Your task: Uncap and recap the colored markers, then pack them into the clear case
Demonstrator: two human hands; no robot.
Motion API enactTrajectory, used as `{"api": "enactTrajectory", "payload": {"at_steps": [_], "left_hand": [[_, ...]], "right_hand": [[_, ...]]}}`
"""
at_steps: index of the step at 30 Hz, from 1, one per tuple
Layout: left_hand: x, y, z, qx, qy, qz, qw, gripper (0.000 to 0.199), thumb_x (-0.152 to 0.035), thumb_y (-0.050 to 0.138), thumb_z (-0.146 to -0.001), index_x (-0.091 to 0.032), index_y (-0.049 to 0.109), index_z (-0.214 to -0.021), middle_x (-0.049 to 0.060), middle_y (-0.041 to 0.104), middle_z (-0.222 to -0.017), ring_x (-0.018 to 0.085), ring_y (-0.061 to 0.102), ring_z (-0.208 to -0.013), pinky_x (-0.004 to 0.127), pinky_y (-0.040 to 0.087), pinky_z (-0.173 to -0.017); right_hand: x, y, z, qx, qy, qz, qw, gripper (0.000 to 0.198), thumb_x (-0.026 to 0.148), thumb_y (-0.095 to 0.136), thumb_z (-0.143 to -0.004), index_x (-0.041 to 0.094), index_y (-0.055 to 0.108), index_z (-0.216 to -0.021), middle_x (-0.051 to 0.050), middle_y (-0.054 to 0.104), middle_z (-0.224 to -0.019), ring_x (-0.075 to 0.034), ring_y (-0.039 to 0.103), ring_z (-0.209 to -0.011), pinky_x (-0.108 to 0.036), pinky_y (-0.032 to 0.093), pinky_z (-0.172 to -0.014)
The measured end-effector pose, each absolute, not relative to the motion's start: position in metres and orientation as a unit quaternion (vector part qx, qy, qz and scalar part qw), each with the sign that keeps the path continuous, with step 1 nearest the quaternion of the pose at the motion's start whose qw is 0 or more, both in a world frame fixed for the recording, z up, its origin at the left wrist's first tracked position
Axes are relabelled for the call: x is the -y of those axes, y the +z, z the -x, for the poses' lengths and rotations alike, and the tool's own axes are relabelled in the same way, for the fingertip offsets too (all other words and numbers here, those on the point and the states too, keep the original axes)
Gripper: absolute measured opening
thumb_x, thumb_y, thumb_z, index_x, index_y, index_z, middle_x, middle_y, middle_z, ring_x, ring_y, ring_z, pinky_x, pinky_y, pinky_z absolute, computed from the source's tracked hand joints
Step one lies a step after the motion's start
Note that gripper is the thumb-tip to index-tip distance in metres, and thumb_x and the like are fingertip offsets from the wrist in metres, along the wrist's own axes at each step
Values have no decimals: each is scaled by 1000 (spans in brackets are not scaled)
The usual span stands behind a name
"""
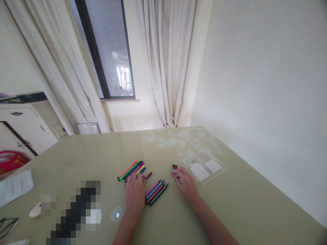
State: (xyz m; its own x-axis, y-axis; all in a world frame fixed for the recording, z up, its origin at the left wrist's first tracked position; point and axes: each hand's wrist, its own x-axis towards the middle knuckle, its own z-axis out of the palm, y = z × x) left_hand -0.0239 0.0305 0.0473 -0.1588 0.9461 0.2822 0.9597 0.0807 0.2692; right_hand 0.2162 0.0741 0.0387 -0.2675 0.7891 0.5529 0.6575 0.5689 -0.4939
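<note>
My left hand (pixel 135 189) is closed around a dark red marker (pixel 148 176), whose end sticks out to the right of the fingers. Just beyond that hand lies a row of capped markers (pixel 131 170) in orange, green, purple and yellow, partly covered by it. Between my hands several uncapped markers (pixel 157 193) lie side by side, tips pointing away to the upper right. My right hand (pixel 184 182) has its fingertips pinched at a small row of loose marker caps (pixel 174 167), seemingly on the nearest cap; the fingers partly hide it.
A clear plastic case (pixel 204 168), open with white inserts, lies right of my right hand. On the left of the table (pixel 89 160) are a white paper packet (pixel 16 185), a white oval object (pixel 35 210) and dark-framed glasses (pixel 9 225). A wall borders the right edge.
</note>
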Motion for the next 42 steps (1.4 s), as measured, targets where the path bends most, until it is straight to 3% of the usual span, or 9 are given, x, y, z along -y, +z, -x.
{"api": "enactTrajectory", "payload": {"at_steps": [4,7,13,18,22,27,30,35,42], "left_hand": [[-28,52,12,724,-199,660,10,15,-21,55,-99,-22,69,-104,8,71,-109,30,61,-109,45,44,-96],[-27,51,2,662,-257,704,5,17,-23,52,-101,-24,68,-107,7,72,-110,27,63,-109,44,43,-99],[-21,50,-13,534,-324,780,-41,26,-23,41,-105,-24,65,-114,8,69,-109,22,65,-99,33,50,-89],[-19,55,-16,565,-277,773,-81,23,-38,47,-105,-24,66,-102,4,72,-95,20,68,-89,29,50,-79],[-20,58,-7,638,-261,717,-98,33,-53,53,-100,-24,66,-91,1,72,-84,20,69,-78,28,46,-68],[-25,53,7,679,-288,672,-57,39,-53,51,-98,-22,63,-118,7,71,-107,25,68,-99,35,51,-86],[-27,47,10,688,-265,674,-47,35,-46,49,-99,-20,64,-116,10,70,-112,28,65,-107,39,50,-92],[-30,46,15,685,-244,684,-58,30,-39,43,-103,-20,66,-107,9,70,-104,27,65,-101,40,51,-92],[-35,41,39,760,-250,597,64,29,-25,43,-101,-17,66,-118,13,68,-114,30,63,-109,41,49,-96]], "right_hand": [[-67,43,-208,809,104,422,395,25,35,53,-105,24,68,-122,-7,71,-102,-18,69,-79,-31,58,-78],[-64,44,-205,820,105,402,392,33,36,55,-104,25,62,-135,-7,73,-106,-20,70,-87,-33,59,-83],[-60,49,-207,838,112,344,408,22,33,53,-106,25,72,-114,-6,76,-97,-20,71,-92,-32,58,-85],[-64,53,-214,852,116,319,399,23,30,55,-105,29,76,-114,-4,78,-97,-19,72,-91,-32,59,-86],[-75,57,-235,790,130,371,471,23,35,56,-104,30,78,-111,-4,79,-100,-20,74,-92,-33,60,-86],[-82,57,-246,734,101,463,486,29,41,56,-103,26,79,-109,-7,73,-97,-22,71,-87,-35,60,-80],[-81,48,-237,758,91,476,438,26,36,56,-102,25,79,-106,-6,66,-92,-21,68,-81,-34,59,-76],[-81,34,-227,792,110,467,378,18,23,59,-98,26,76,-102,-6,68,-96,-21,68,-88,-34,58,-79],[-81,35,-227,793,130,495,331,12,16,61,-94,23,71,-98,-6,71,-99,-21,69,-88,-35,57,-80]]}}
